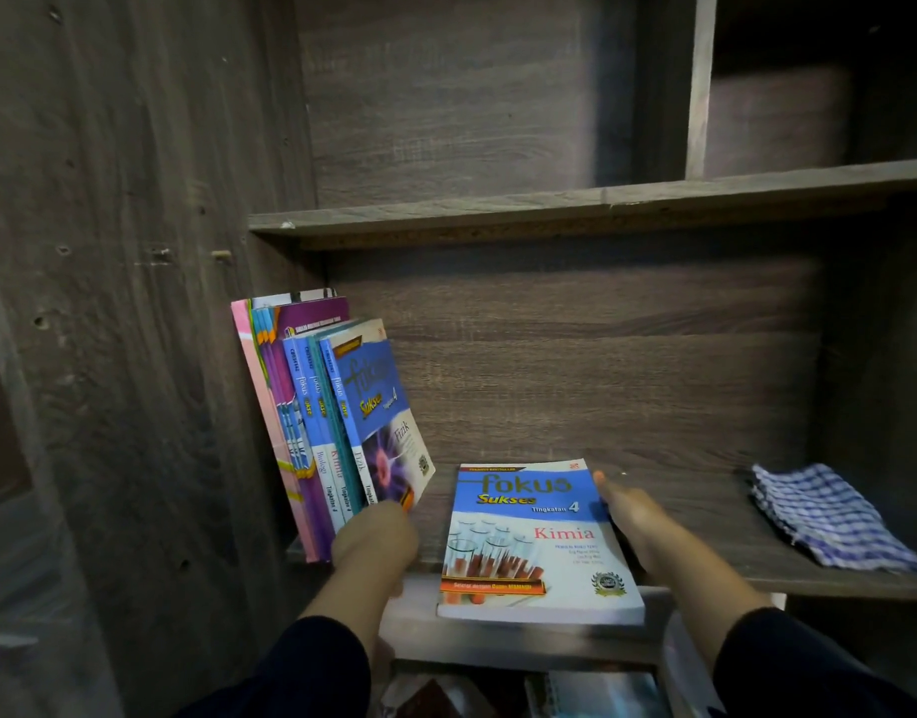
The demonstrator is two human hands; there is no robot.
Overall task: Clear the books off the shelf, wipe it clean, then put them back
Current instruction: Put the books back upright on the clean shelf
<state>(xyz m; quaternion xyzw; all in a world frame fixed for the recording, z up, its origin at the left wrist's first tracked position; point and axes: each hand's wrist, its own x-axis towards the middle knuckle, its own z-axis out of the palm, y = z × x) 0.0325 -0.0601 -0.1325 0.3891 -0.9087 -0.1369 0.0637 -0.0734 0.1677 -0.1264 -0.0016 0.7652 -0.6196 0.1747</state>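
Observation:
Several books [316, 422] lean upright against the left wall of the dark wooden shelf [705, 515]; the front one is a blue Fizik book [383, 406]. My left hand [376, 541] presses against the lower edge of these books. A blue and white Kimia book [536, 541] lies face up, partly over the shelf's front edge. My right hand [635, 520] grips its right edge, fingers underneath and thumb tip at the top corner.
A folded blue-checked cloth [829, 515] lies on the shelf at the right. An upper shelf board [549, 209] runs above. Below the shelf's front edge sit more books [591, 691], seen dimly. The cabinet's side wall [135, 355] closes the left.

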